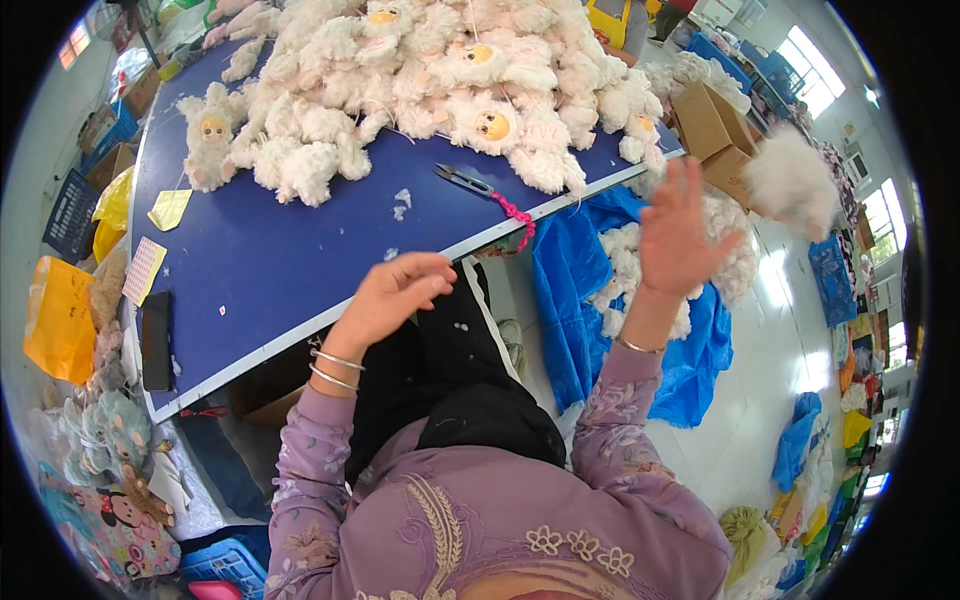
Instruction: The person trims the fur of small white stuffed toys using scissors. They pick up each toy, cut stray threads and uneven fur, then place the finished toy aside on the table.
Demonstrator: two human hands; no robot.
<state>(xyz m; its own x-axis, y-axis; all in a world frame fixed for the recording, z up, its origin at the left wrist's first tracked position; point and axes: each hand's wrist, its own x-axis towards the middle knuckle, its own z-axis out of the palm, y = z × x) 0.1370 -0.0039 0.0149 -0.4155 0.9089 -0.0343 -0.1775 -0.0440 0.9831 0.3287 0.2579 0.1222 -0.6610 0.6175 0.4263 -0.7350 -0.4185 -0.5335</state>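
- The person's right hand (685, 235) is empty, fingers spread; the blurred white plush (792, 180), midair beyond the bench's (270, 260) right corner, could hit the floor (780, 335), being ungripped.
- The left hand (400, 290), seemingly empty, loosely parted near the front edge, could snag the pink cord (515, 212) and drag the snips (465, 180) off.

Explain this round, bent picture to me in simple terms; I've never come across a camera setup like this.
There is no machine here, only a person's two bare hands. The single picture comes from a wide camera worn on the head, looking down, so straight edges curve.

On the blue table lies a heap of white fluffy toys, some with yellow faces. Nearer the front edge are small snips with a pink cord.

The left hand is loosely curved, and the right hand is raised with fingers spread; neither visibly holds anything. Beyond the right hand, a blurred white fluffy thing appears to be in mid-air.
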